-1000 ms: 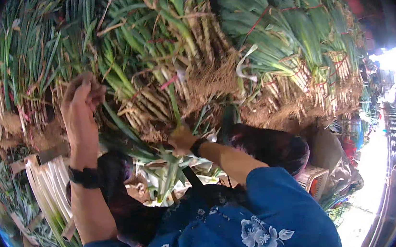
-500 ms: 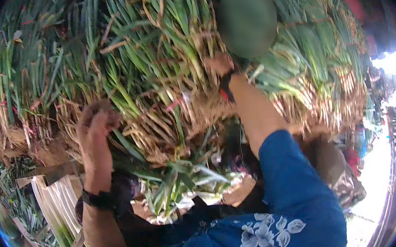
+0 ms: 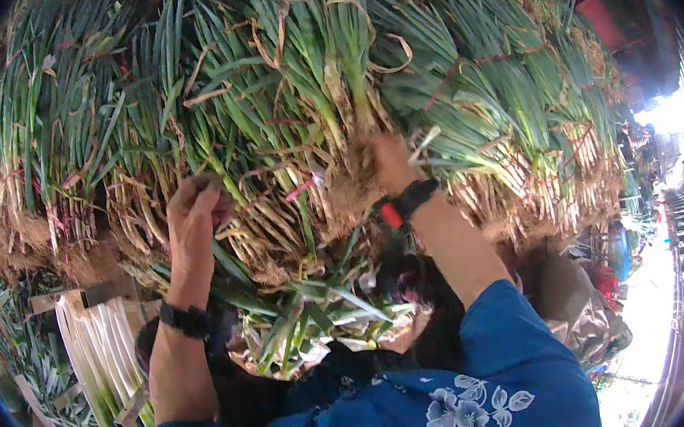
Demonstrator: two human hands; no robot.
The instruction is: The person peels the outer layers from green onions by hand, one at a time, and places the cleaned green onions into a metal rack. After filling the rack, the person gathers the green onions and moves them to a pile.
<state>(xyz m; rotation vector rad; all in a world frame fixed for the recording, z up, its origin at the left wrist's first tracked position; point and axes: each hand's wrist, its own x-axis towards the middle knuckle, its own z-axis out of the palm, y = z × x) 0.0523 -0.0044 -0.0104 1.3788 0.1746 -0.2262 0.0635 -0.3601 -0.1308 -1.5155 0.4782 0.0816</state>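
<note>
Bundles of green onions (image 3: 255, 97) with brown, soil-covered roots lie spread before me. My right hand (image 3: 389, 163) is closed around the lower part of green onion stalks (image 3: 360, 103), just above the roots. Their leaves point away from me. My left hand (image 3: 196, 212) hovers by the near side of the pile, fingers loosely bent, with nothing seen in it. Its fingertips are somewhat blurred. Beside it lie a bundle's pale stems (image 3: 264, 222) tied with pink string. Both wrists wear dark bands.
A bundle of thick white-stemmed leeks or onions (image 3: 98, 347) stands at the lower left, beside cut cardboard. Loose leaves (image 3: 304, 326) lie in a container close to my body. A crumpled brown bag (image 3: 586, 313) is at the right. Red items (image 3: 612, 6) show at the far right.
My right hand has come nearer to me, still at the green onion stalks. My left hand has shifted a little to the right.
</note>
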